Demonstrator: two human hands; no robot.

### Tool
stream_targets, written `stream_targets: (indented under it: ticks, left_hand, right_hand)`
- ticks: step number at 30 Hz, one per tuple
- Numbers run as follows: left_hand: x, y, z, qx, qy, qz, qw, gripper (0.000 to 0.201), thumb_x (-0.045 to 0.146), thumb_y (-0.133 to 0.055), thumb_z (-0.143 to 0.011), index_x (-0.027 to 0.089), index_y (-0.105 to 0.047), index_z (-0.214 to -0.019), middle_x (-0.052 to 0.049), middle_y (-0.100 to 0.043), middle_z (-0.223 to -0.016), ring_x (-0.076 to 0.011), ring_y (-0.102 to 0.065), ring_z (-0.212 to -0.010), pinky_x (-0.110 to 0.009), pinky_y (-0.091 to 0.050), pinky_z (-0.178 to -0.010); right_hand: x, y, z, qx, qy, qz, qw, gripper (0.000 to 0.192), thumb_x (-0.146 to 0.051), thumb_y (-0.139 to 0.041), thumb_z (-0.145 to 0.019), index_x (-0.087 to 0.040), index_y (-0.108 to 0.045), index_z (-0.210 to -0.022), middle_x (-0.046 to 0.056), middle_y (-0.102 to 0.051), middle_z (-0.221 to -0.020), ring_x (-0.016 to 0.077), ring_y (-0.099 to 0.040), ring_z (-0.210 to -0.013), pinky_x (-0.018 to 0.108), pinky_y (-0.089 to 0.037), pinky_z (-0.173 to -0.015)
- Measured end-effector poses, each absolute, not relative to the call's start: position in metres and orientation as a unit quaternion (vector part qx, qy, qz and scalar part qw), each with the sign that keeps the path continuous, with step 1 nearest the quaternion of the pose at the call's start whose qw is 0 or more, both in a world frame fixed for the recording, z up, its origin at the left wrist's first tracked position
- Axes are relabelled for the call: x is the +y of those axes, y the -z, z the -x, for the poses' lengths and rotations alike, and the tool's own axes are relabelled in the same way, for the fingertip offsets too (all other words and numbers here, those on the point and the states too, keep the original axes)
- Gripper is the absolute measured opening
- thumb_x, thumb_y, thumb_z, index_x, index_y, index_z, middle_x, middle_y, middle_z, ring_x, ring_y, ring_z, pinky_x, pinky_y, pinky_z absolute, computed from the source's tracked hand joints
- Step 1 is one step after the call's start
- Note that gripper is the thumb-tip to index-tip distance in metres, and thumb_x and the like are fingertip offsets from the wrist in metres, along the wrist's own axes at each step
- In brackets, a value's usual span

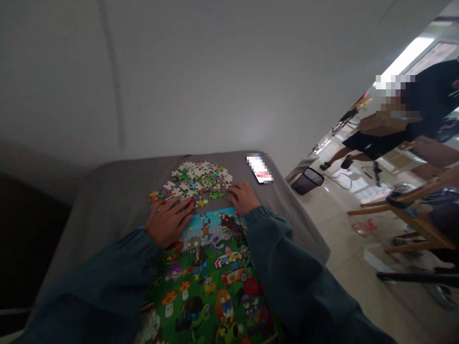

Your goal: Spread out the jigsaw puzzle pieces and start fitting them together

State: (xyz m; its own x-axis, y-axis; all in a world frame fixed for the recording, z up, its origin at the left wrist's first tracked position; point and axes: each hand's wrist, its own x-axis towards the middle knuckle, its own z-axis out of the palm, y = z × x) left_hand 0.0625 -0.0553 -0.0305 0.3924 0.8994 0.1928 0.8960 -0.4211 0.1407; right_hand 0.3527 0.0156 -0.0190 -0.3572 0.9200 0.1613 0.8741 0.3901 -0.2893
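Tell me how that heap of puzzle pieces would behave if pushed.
The heap of puzzle pieces would likely slide apart rather than move as one, since the pieces lie loose and overlapping. Each looks thin and flat, so it is probably light and unlikely to roll. Their knobbed edges may snag on one another.

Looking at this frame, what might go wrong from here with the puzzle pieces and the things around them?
Loose pieces lie heaped and partly overlapping; the left hand, spread at their near left edge, might hide or scatter some.
The right sleeve overlaps the colorful picture sheet's side in this view; if they touch, it could drag the sheet.
The phone lies beyond the right hand, so a wide sweep may bump it.
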Motion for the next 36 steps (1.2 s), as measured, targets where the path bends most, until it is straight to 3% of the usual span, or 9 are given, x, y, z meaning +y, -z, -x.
stream_targets:
  ticks: [3,6,12,17,22,28,32,36]
  left_hand:
    - [-0.058,0.033,-0.067,0.530,-0.103,-0.842,0.010,0.046,0.044,-0.037,-0.103,0.036,-0.066,-0.137,-0.002,-0.061,-0.148,-0.0346,-0.051,-0.140,-0.061,-0.031,-0.112]
    - [-0.059,0.034,-0.071,0.514,-0.110,-0.851,0.025,0.046,0.046,-0.036,-0.103,0.038,-0.062,-0.141,-0.001,-0.059,-0.151,-0.0344,-0.049,-0.141,-0.059,-0.032,-0.112]
    - [-0.055,0.032,-0.067,0.559,-0.114,-0.821,0.027,0.050,0.044,-0.035,-0.104,0.033,-0.057,-0.146,-0.004,-0.056,-0.154,-0.0328,-0.046,-0.145,-0.058,-0.029,-0.114]
    - [-0.053,0.034,-0.061,0.597,-0.108,-0.795,0.014,0.051,0.043,-0.032,-0.104,0.033,-0.055,-0.148,-0.003,-0.054,-0.155,-0.0340,-0.042,-0.147,-0.061,-0.026,-0.116]
    - [-0.046,0.033,-0.058,0.610,-0.125,-0.782,-0.003,0.048,0.038,-0.034,-0.103,0.033,-0.065,-0.139,-0.004,-0.061,-0.148,-0.0351,-0.049,-0.141,-0.061,-0.030,-0.113]
    - [-0.021,0.012,-0.055,0.610,-0.081,-0.788,0.000,0.039,0.038,-0.043,-0.101,0.030,-0.072,-0.126,-0.007,-0.073,-0.131,-0.0323,-0.059,-0.127,-0.051,-0.041,-0.104]
    - [-0.007,0.006,-0.049,0.593,-0.064,-0.803,0.023,0.042,0.040,-0.053,-0.096,0.029,-0.067,-0.133,-0.008,-0.074,-0.127,-0.0323,-0.061,-0.123,-0.044,-0.047,-0.095]
    - [-0.004,0.010,-0.046,0.592,-0.081,-0.801,0.022,0.041,0.042,-0.051,-0.097,0.026,-0.070,-0.129,-0.010,-0.073,-0.128,-0.0331,-0.058,-0.127,-0.049,-0.040,-0.106]
  right_hand:
    - [0.012,0.017,-0.349,-0.840,-0.081,0.517,0.145,0.029,-0.019,-0.058,-0.097,-0.020,-0.074,-0.121,0.011,-0.067,-0.126,0.0268,-0.052,-0.120,0.042,-0.044,-0.105]
    - [0.003,0.017,-0.336,-0.877,-0.084,0.444,0.161,0.035,-0.025,-0.055,-0.100,-0.020,-0.068,-0.133,0.010,-0.065,-0.136,0.0251,-0.052,-0.129,0.042,-0.042,-0.111]
    - [-0.016,0.024,-0.303,-0.939,-0.101,0.311,0.104,0.053,-0.039,-0.052,-0.105,-0.016,-0.049,-0.152,0.009,-0.042,-0.163,0.0237,-0.038,-0.151,0.042,-0.033,-0.122]
    - [-0.013,0.013,-0.316,-0.926,-0.098,0.356,0.074,0.045,-0.034,-0.054,-0.104,-0.018,-0.057,-0.146,0.008,-0.055,-0.153,0.0262,-0.043,-0.147,0.045,-0.035,-0.121]
    - [-0.013,-0.001,-0.326,-0.911,-0.076,0.396,0.087,0.028,-0.032,-0.055,-0.104,-0.020,-0.078,-0.113,0.006,-0.070,-0.133,0.0272,-0.054,-0.130,0.045,-0.043,-0.111]
    - [-0.013,0.007,-0.313,-0.931,-0.074,0.337,0.121,0.032,-0.032,-0.058,-0.103,-0.019,-0.070,-0.130,0.009,-0.066,-0.139,0.0251,-0.054,-0.128,0.043,-0.044,-0.109]
    - [-0.008,0.011,-0.316,-0.930,-0.067,0.346,0.106,0.029,-0.033,-0.054,-0.104,-0.019,-0.076,-0.119,0.007,-0.071,-0.129,0.0263,-0.054,-0.125,0.044,-0.044,-0.106]
    - [-0.005,0.008,-0.322,-0.917,-0.067,0.378,0.105,0.026,-0.035,-0.060,-0.102,-0.019,-0.080,-0.110,0.007,-0.074,-0.123,0.0266,-0.056,-0.118,0.043,-0.046,-0.102]
